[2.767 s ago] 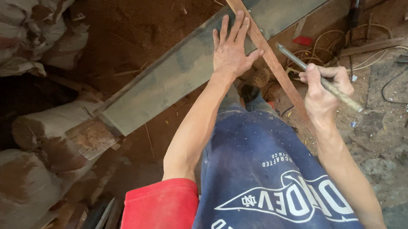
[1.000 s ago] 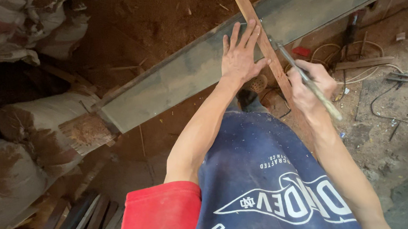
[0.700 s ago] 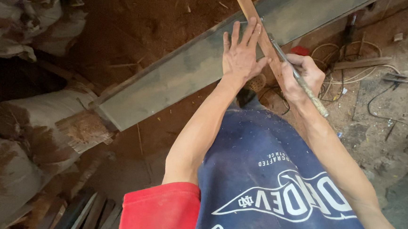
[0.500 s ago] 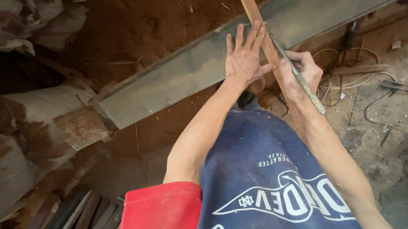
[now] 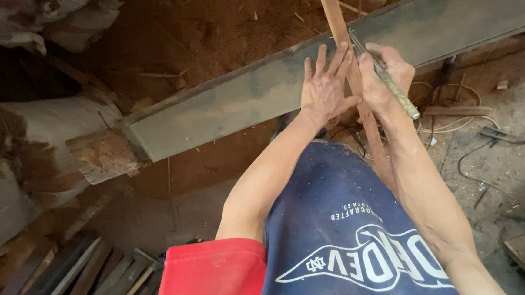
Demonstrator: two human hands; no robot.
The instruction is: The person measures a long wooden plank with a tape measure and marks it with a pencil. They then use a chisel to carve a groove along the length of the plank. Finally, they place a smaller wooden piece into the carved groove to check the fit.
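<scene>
Plainly, the risk lies in the thin strip [image 5: 347, 63] slipping: the left hand [image 5: 327, 92] presses it flat with spread, released fingers rather than gripping it, so a sideways push from the tool could skew it across the plank [image 5: 259, 99] and spoil the line. The right hand [image 5: 386, 76] has its fingers clenched around a slim pencil-like tool [image 5: 386, 79], its tip touching the strip's right edge just beside the left fingertips; a slip there could jab them. The strip is reddish wood, narrow and straight, running from the far edge of the picture across the plank and down toward the person's lap. The plank is long, flat, grey and weathered, with a rough, splintered reddish end [image 5: 102, 154] at the left; it lies diagonally from near left to far right. Beyond it is loose red-brown sawdust [image 5: 207, 29]. Pale, stained sacks [image 5: 42, 127] bulge at the left, dark boards [image 5: 82, 280] lie near left, and thin wires [image 5: 475, 152] curl on the gritty floor at the right.
</scene>
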